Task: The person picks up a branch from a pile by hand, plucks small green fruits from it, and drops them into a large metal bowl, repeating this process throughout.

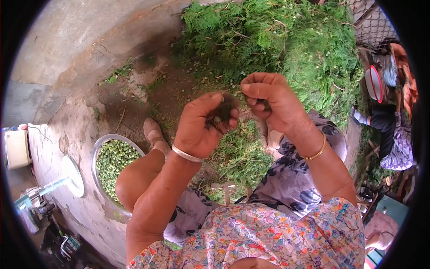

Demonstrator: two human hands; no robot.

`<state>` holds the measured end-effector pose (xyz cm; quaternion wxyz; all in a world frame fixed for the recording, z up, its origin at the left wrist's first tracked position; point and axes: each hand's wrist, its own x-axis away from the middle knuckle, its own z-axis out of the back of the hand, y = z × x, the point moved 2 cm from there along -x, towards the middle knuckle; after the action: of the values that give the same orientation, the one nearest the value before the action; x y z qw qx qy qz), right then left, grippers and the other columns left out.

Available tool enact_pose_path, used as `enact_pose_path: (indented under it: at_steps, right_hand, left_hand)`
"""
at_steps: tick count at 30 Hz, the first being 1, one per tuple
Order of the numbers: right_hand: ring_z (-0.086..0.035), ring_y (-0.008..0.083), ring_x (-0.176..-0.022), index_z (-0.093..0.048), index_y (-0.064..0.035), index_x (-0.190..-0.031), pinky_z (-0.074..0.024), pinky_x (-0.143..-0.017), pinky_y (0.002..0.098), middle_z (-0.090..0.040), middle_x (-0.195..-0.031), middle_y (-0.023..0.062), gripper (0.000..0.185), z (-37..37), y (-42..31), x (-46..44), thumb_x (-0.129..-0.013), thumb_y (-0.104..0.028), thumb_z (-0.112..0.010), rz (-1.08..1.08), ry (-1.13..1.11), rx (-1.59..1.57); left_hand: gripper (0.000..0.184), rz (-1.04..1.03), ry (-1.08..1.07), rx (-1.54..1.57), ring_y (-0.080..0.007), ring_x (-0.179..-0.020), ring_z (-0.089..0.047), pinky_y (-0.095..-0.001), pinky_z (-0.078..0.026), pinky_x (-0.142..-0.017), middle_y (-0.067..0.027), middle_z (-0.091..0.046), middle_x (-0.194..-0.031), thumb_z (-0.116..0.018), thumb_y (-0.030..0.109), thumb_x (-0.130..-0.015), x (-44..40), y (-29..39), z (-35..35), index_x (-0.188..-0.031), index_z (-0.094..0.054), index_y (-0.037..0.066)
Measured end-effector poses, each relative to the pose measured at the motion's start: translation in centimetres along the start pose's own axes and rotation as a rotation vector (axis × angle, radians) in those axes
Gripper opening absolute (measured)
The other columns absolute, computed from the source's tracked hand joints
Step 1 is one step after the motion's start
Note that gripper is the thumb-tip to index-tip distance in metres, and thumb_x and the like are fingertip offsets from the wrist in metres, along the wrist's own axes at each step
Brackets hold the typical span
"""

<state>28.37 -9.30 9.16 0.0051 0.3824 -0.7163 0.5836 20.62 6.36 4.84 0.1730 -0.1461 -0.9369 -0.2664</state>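
Near the middle of the head view, my left hand (202,125) is raised palm up with its fingers curled around something dark that I cannot make out. Just to its right, my right hand (274,97) is closed in a pinch, thumb against the index finger; anything between them is too small to name. The two hands are close but apart. Beyond them lies a large pile of green leafy branches (268,36). To the left of my knee, a round metal basin (95,154) holds many small green pieces (115,161).
Loose green sprigs (242,152) cover the ground between my feet. A fan with a round base (73,176) stands at the left, near a cream-coloured box (18,149). Wire mesh (372,24), a red-rimmed basin (374,84) and heaped cloths are at the right.
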Motion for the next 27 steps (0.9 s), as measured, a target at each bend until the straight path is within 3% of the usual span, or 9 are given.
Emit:
enact_pose_path:
  at_steps: [2, 4, 7, 14, 17, 19, 22, 26, 27]
  right_hand:
    - [-0.046, 0.0037, -0.05, -0.062, 0.0008, -0.081, -0.031, -0.039, 0.0207, -0.058, -0.064, 0.0019, 0.011, 0.0, -0.3, 0.2, -0.084, -0.009, -0.059, 0.023, 0.023, 0.091]
    - [-0.046, 0.0049, -0.048, -0.062, 0.0018, -0.082, -0.0338, -0.039, 0.0212, -0.059, -0.065, 0.0026, 0.012, -0.4, -1.0, 0.7, -0.084, -0.01, -0.06, 0.382, 0.132, 0.531]
    - [-0.051, 0.0067, -0.048, -0.061, 0.0034, -0.084, -0.0394, -0.042, 0.023, -0.061, -0.067, 0.0045, 0.014, 0.4, -0.6, 0.6, -0.085, -0.011, -0.061, 0.377, 0.119, 0.782]
    - [-0.063, 0.0104, -0.056, -0.062, -0.0004, -0.079, -0.0445, -0.046, 0.0271, -0.061, -0.058, 0.0062, 0.013, -1.3, -0.4, 1.3, -0.083, -0.013, -0.064, 0.491, 0.258, 0.65]
    - [-0.065, 0.0206, -0.055, -0.063, -0.0031, -0.079, -0.0463, -0.047, 0.0315, -0.06, -0.057, 0.0112, 0.009, -1.0, 0.5, 0.9, -0.079, -0.011, -0.065, 0.498, 0.268, 0.781]
    - [-0.061, 0.0316, -0.057, -0.064, -0.0043, -0.081, -0.0474, -0.05, 0.0368, -0.059, -0.062, 0.0161, 0.01, -1.0, 1.1, 0.6, -0.073, -0.01, -0.065, 0.659, 0.173, 1.119]
    - [-0.057, 0.037, -0.06, -0.065, -0.0059, -0.081, -0.0471, -0.052, 0.0418, -0.059, -0.065, 0.0169, 0.011, -1.0, 1.3, 0.3, -0.07, -0.01, -0.064, 0.685, 0.111, 1.22]
    - [-0.06, 0.0298, -0.055, -0.063, -0.0018, -0.077, -0.0461, -0.048, 0.038, -0.06, -0.06, 0.0131, 0.009, -1.1, 1.6, 0.2, -0.073, -0.01, -0.061, 0.642, 0.081, 1.014]
    - [-0.058, 0.0228, -0.053, -0.062, -0.0002, -0.077, -0.0436, -0.045, 0.0339, -0.059, -0.059, 0.0095, 0.01, -1.1, 1.5, 0.1, -0.075, -0.01, -0.059, 0.545, 0.063, 0.721]
  left_hand:
    - [0.025, 0.02, 0.026, 0.136, -0.0274, -0.084, -0.06, -0.0346, -0.053, -0.071, -0.0193, -0.061, -0.099, -0.051, 0.017, -0.092, -0.1, -0.1, 0.1, -0.104, -0.056, -0.004]
    - [0.036, -0.064, 0.075, 0.156, -0.0327, -0.096, -0.058, -0.0413, -0.051, -0.085, -0.0228, -0.059, -0.103, -0.052, 0.025, -0.092, -0.3, 0.1, 0.0, -0.107, -0.054, -0.008]
    - [0.049, -0.047, -0.023, 0.252, -0.0351, -0.103, -0.056, -0.0442, -0.048, -0.09, -0.0237, -0.057, -0.109, -0.051, 0.034, -0.092, -0.5, 0.3, -0.2, -0.11, -0.052, -0.012]
    - [0.058, 0.029, -0.003, 0.214, -0.0312, -0.101, -0.056, -0.0417, -0.049, -0.091, -0.0198, -0.055, -0.11, -0.046, 0.045, -0.093, -0.5, -0.1, -1.4, -0.111, -0.05, -0.01]
    - [0.06, 0.03, -0.03, 0.113, -0.0283, -0.101, -0.057, -0.0397, -0.048, -0.091, -0.0174, -0.056, -0.11, -0.046, 0.047, -0.093, -0.5, -0.4, -1.7, -0.113, -0.05, -0.009]
    - [0.061, 0.065, -0.057, 0.111, -0.0251, -0.099, -0.057, -0.0376, -0.048, -0.089, -0.0153, -0.057, -0.11, -0.046, 0.049, -0.092, -0.6, -0.7, -1.7, -0.115, -0.05, -0.008]
    - [0.062, 0.056, 0.04, 0.085, -0.0235, -0.097, -0.057, -0.0373, -0.048, -0.087, -0.0137, -0.058, -0.108, -0.046, 0.05, -0.092, -0.4, -0.8, -1.4, -0.115, -0.05, -0.007]
    - [0.063, 0.067, -0.001, 0.077, -0.0241, -0.097, -0.057, -0.0377, -0.048, -0.087, -0.0148, -0.056, -0.108, -0.047, 0.05, -0.092, -0.5, -0.6, -1.2, -0.115, -0.049, -0.008]
    - [0.062, 0.06, 0.012, 0.103, -0.0245, -0.097, -0.057, -0.0378, -0.049, -0.086, -0.0154, -0.056, -0.108, -0.046, 0.05, -0.092, -0.5, -0.5, -1.6, -0.114, -0.049, -0.008]
